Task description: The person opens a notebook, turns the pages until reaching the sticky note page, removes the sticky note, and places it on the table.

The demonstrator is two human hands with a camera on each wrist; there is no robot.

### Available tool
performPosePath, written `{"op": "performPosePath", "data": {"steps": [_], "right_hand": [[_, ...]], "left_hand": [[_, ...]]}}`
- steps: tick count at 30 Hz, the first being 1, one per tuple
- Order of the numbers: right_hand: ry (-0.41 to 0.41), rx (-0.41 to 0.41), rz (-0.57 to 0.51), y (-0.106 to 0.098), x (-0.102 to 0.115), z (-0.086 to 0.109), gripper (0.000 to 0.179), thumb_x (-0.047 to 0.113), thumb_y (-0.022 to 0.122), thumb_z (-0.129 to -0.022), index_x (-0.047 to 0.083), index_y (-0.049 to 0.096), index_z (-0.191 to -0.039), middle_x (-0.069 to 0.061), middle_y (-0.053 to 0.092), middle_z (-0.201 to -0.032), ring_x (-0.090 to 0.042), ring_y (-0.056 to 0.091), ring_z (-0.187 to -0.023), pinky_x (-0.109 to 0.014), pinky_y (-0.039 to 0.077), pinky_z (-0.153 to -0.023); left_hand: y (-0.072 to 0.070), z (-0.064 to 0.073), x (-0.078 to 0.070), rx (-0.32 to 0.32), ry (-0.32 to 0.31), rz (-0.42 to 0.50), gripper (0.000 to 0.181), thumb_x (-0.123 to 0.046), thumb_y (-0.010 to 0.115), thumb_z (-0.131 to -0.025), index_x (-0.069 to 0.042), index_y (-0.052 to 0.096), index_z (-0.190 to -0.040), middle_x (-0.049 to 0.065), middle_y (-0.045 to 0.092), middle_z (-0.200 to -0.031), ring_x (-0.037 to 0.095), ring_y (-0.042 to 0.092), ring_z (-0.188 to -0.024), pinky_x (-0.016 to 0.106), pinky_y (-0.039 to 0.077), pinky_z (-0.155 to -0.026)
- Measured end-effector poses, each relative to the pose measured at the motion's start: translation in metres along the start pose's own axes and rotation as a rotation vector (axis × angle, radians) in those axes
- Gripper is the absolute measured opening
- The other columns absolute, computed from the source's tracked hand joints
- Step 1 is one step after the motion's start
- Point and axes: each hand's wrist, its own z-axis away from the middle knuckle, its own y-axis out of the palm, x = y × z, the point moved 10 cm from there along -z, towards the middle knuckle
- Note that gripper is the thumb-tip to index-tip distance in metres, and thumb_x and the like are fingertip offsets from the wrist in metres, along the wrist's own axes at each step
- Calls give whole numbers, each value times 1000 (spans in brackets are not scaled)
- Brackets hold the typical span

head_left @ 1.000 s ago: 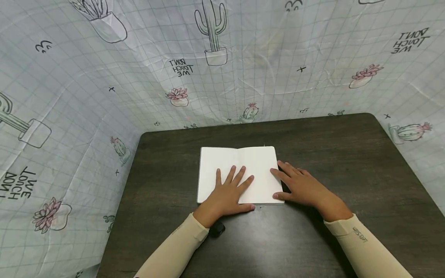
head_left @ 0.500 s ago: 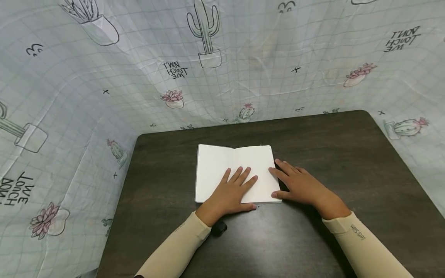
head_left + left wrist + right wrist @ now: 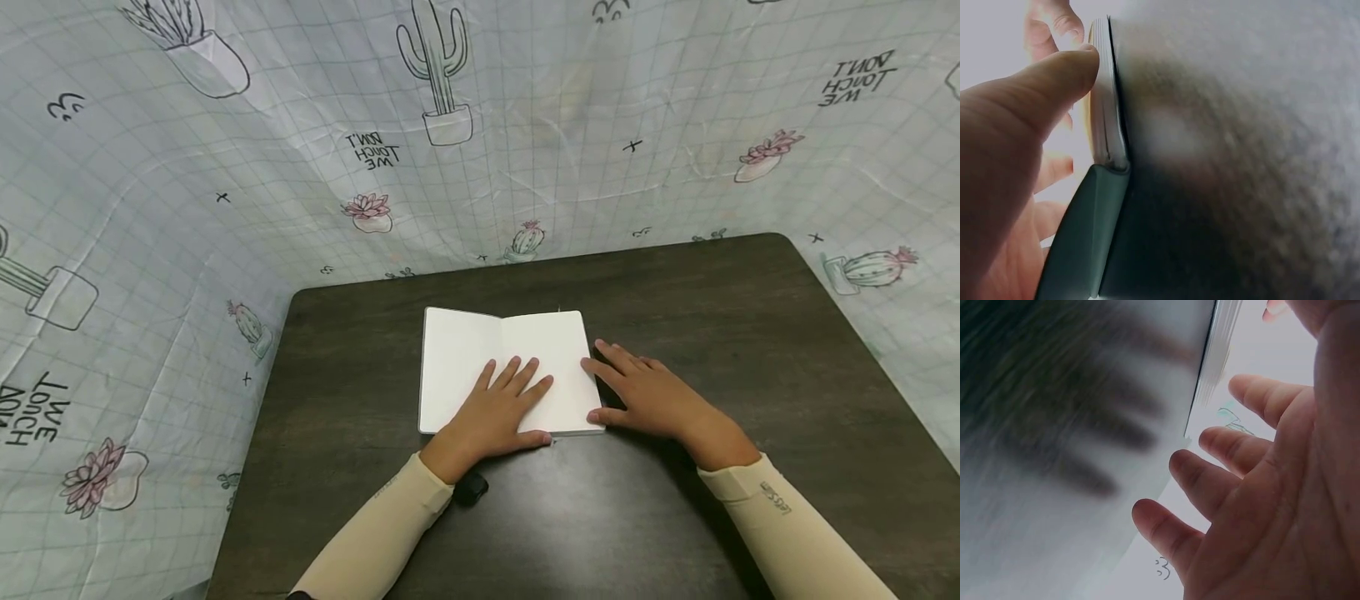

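An open notebook [image 3: 459, 350] with blank white pages lies on the table in the head view. My left hand [image 3: 486, 417] rests across its lower middle, fingers straight and spread, thumb along the near edge. In the left wrist view the thumb touches the page block [image 3: 1105, 106], above a dark green cover [image 3: 1075, 231]. At the notebook's right edge, my right hand [image 3: 651, 398] has its thumb and a fingertip at the page margin. Seen from the right wrist, that hand [image 3: 1254, 469] has its fingers extended and spread, holding nothing.
A dark wood-grain table [image 3: 352, 358] lies under the notebook. Behind and to both sides hangs a pale gridded cloth [image 3: 300, 108] printed with cacti and lettering. A small black object [image 3: 471, 490] shows beneath my left wrist.
My left hand has slid slightly right across the pages, its fingers closer together. The right hand stays at the right edge. The head view has shifted a little.
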Motion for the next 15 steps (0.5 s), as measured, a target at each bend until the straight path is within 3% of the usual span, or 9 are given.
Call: {"op": "performPosePath", "data": {"steps": [6, 15], "right_hand": [[7, -12, 1, -4, -4, 4, 92, 66, 70, -98, 16, 39, -169, -23, 29, -175, -46, 37, -157, -72, 37, -116], [31, -42, -5, -7, -14, 9, 88, 68, 63, -101, 16, 40, -168, -22, 27, -176, -45, 36, -158, -73, 37, -117]], "left_hand": [[4, -1, 1, 13, 4, 6, 91, -78, 48, -102, -34, 16, -175, -2, 7, -183, 26, 5, -169, 57, 3, -134], [7, -1, 0, 11, 18, -14, 87, -77, 40, -105, -33, 14, -175, -3, 5, -183, 26, 3, -169, 57, 4, -134]]}}
